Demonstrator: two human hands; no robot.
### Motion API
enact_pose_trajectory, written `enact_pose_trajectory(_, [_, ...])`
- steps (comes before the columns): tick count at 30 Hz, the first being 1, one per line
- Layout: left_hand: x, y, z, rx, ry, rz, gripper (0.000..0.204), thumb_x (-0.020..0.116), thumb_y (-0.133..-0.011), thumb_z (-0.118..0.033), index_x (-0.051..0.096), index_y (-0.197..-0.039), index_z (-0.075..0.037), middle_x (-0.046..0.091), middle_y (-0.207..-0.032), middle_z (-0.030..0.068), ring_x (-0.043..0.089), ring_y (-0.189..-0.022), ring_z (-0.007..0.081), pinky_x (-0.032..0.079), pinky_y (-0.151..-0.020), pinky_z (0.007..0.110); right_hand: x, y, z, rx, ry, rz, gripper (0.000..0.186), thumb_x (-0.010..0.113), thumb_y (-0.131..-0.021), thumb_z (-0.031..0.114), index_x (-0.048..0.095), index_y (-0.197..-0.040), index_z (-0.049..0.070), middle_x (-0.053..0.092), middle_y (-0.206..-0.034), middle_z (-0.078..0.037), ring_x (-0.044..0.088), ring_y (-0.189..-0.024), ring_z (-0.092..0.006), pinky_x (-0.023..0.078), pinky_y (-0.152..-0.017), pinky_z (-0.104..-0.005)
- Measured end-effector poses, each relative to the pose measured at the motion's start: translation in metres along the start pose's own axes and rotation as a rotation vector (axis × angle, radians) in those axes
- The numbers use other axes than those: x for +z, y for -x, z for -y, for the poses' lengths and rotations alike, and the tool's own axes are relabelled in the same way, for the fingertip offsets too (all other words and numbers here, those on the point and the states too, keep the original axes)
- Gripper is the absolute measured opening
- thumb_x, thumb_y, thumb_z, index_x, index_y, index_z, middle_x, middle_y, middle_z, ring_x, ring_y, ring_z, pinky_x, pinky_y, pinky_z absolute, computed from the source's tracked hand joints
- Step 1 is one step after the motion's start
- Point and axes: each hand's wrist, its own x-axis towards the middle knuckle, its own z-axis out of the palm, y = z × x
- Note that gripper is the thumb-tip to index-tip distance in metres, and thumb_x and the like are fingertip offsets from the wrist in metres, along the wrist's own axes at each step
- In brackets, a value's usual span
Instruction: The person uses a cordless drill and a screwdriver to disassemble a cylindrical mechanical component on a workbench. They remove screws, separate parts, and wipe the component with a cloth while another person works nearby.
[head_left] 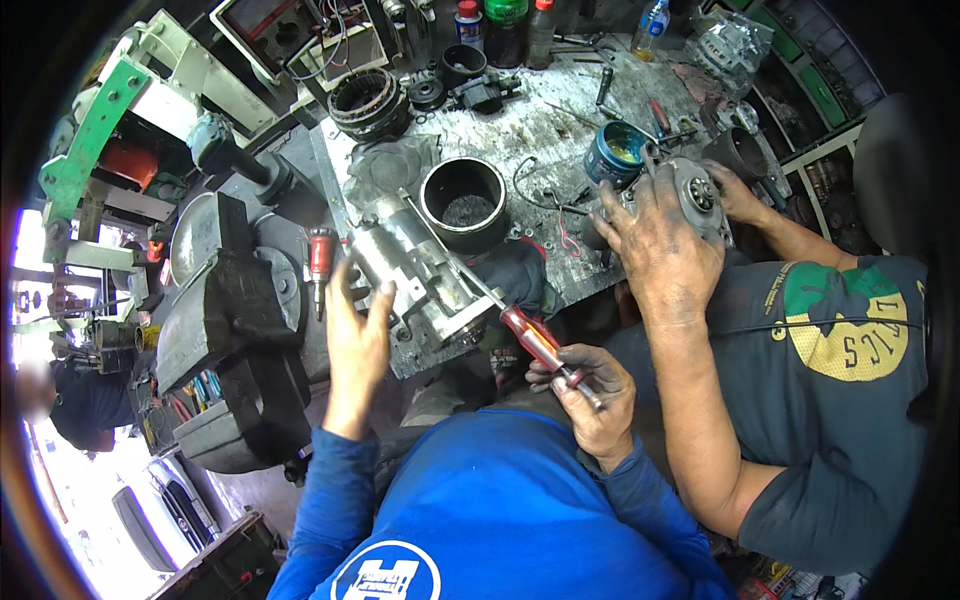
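Silver-grey cylindrical metal motor assembly (415, 275): lies on the scuffed grey workbench (540, 130), just left of picture centre, by the near edge. Long axis slanting from upper left to lower right, flanged end toward lower right, between the two hands in the frame.

Long-shafted screwdriver with a translucent red handle (535, 338): set on nearly the same slant as the motor, shaft running up and left along or over the motor's right side. Tip contact: cannot tell.

Right hand (600, 400): lower frame, right of centre, fingers wrapped round the rear of the screwdriver handle. Motor up and left from this grip, roughly along the line of the shaft.

Left hand (357, 335): fingers and thumb spread, nothing gripped. Nearer of the two to the motor, close by its lower-left flank; thumb overlapping the casing in view, touch uncertain. Motor just up and right from here.

Outward: hollow black metal cylinder (465, 242), upright just beyond the motor, above and right in the frame. Short red-handled tool (320, 258) just left of the left-hand fingertips, shank pointing down the frame. Large dark metal bench vise (225, 370) at left of frame. Upper right: co-worker's hands (668, 240) on a round silver-grey geared metal part (692, 200), below a blue tub of yellowish grease (603, 165).
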Motion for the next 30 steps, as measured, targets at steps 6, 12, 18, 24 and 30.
enact_pose_trajectory(6, [0.009,0.05,-0.025,0.273,-0.039,-0.054,0.058,0.078,-0.094,-0.031,0.059,-0.142,-0.005,0.052,-0.134,0.0239,0.048,-0.131,0.0421,0.039,-0.113,0.055,0.039,-0.012,-0.025,-0.072,0.123,-0.007,0.029,0.057,-0.099,-0.011,0.063,-0.127,-0.005,0.074,-0.116,-0.016,0.074,-0.107,-0.0191,0.061,-0.095,-0.0325])
enact_pose_trajectory(12, [0.005,0.024,-0.036,0.323,-0.194,0.09,0.043,0.077,-0.091,-0.027,0.072,-0.133,-0.016,0.057,-0.131,0.0226,0.051,-0.125,0.0424,0.042,-0.108,0.053,0.061,-0.059,-0.062,0.045,0.336,-0.086,0.019,0.068,-0.102,0.009,0.072,-0.115,-0.003,0.076,-0.096,-0.006,0.07,-0.081,-0.0112,0.057,-0.072,-0.0284])
enact_pose_trajectory(18, [0.02,0.029,-0.024,0.507,-0.451,0.086,0.052,0.085,-0.077,-0.022,0.075,-0.128,-0.021,0.052,-0.14,0.0274,0.046,-0.136,0.0466,0.039,-0.114,0.058,0.056,-0.095,-0.076,0.131,0.439,-0.167,0.016,0.074,-0.102,0.015,0.073,-0.097,-0.001,0.072,-0.081,-0.004,0.066,-0.067,-0.0089,0.052,-0.06,-0.0247])
enact_pose_trajectory(24, [0.005,0.031,-0.015,0.522,-0.225,0.152,0.058,0.085,-0.075,-0.014,0.072,-0.131,-0.016,0.052,-0.141,0.0285,0.05,-0.136,0.0499,0.045,-0.115,0.056,-0.001,-0.1,-0.064,0.097,0.516,-0.332,0.019,0.073,-0.1,0.014,0.069,-0.113,0.0,0.072,-0.084,-0.007,0.067,-0.068,-0.0127,0.055,-0.061,-0.0272])
enact_pose_trajectory(30, [0.0,0.032,-0.016,0.54,-0.279,0.201,0.052,0.085,-0.074,-0.013,0.073,-0.125,-0.011,0.051,-0.146,0.0308,0.046,-0.143,0.0532,0.042,-0.119,0.056,-0.018,-0.151,-0.074,0.023,1.445,0.014,0.043,0.072,-0.091,0.017,0.068,-0.133,0.009,0.076,-0.106,-0.025,0.073,-0.097,-0.0466,0.058,-0.09,-0.0533])
